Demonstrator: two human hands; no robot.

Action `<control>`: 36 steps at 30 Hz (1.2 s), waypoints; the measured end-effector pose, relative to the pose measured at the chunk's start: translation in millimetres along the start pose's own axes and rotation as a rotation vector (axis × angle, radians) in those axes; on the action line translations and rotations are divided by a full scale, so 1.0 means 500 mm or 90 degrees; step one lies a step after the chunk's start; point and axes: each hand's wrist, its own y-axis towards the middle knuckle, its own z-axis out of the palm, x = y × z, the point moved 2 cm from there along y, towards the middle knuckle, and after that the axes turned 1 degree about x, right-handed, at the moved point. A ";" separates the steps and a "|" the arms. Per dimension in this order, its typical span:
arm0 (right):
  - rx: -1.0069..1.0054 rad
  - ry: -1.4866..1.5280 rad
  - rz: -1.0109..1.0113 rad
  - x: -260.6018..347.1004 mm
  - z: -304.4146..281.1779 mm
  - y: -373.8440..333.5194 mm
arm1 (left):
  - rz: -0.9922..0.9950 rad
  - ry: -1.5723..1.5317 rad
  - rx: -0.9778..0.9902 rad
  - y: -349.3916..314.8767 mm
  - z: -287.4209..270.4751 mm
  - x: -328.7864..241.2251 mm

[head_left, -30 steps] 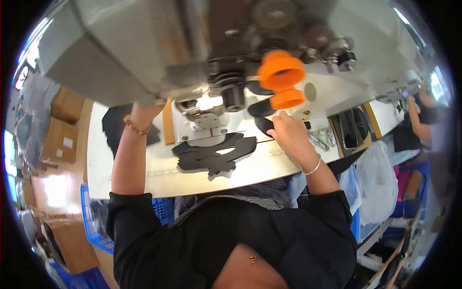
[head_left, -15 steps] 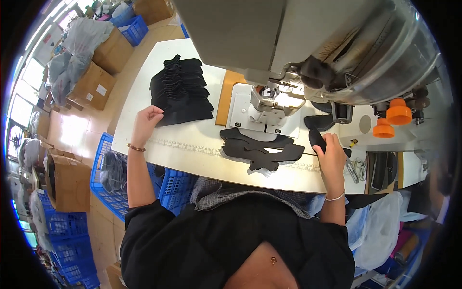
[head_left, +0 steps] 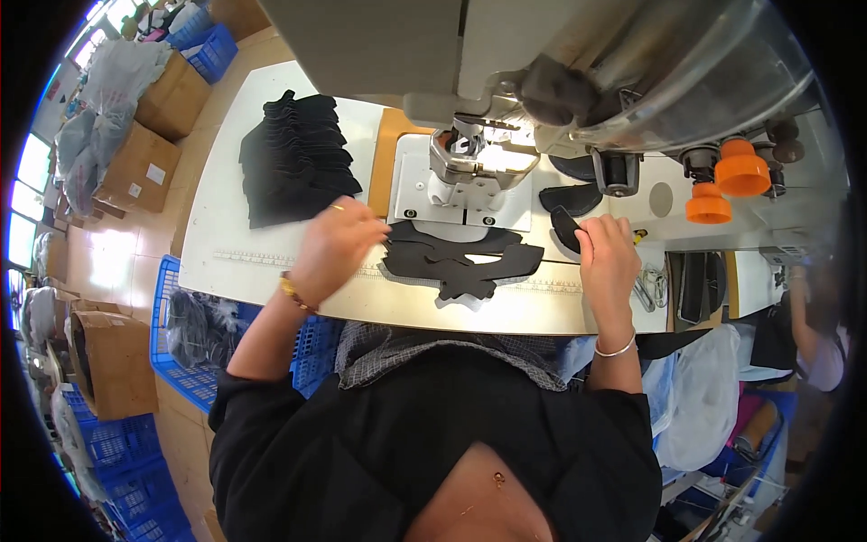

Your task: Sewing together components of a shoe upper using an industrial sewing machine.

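Observation:
My right hand (head_left: 610, 257) pinches the lower end of a small curved black fabric piece (head_left: 564, 228) on the right side of the white table. Two similar dark rounded pieces lie beyond it, one of them a black half-oval piece (head_left: 571, 198). Over the table's left half, my left hand (head_left: 339, 246) is smeared by motion. Its fingers point toward the irregular black cut pieces (head_left: 461, 262) in front of the sewing machine (head_left: 465, 176), and no piece shows in them. Behind that hand lies a fanned stack of black pieces (head_left: 298, 163).
A printed ruler strip (head_left: 262, 259) runs along the table's near side. Metal snips (head_left: 645, 287) lie at the right, under orange knobs (head_left: 742, 167). A blue crate (head_left: 172, 334) stands below the left edge. Cardboard boxes (head_left: 140, 167) are farther left; a person's arm (head_left: 801, 316) shows far right.
My left hand has moved right from the stack's near corner toward the irregular pieces. My right hand still holds the curved piece, now near the half-oval one. The whole view has shifted slightly.

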 end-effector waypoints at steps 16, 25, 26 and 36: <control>0.150 0.534 -0.122 0.078 -0.056 0.142 | 0.197 0.288 0.124 0.100 0.004 -0.095; 0.003 0.489 -0.125 0.082 -0.040 0.151 | 0.312 0.159 -0.191 0.190 -0.077 -0.193; 0.004 0.449 -0.139 0.091 -0.062 0.158 | 0.264 0.161 -0.202 0.197 -0.070 -0.194; 0.006 0.320 -0.143 0.094 -0.093 0.158 | 0.177 0.148 -0.154 0.184 -0.034 -0.152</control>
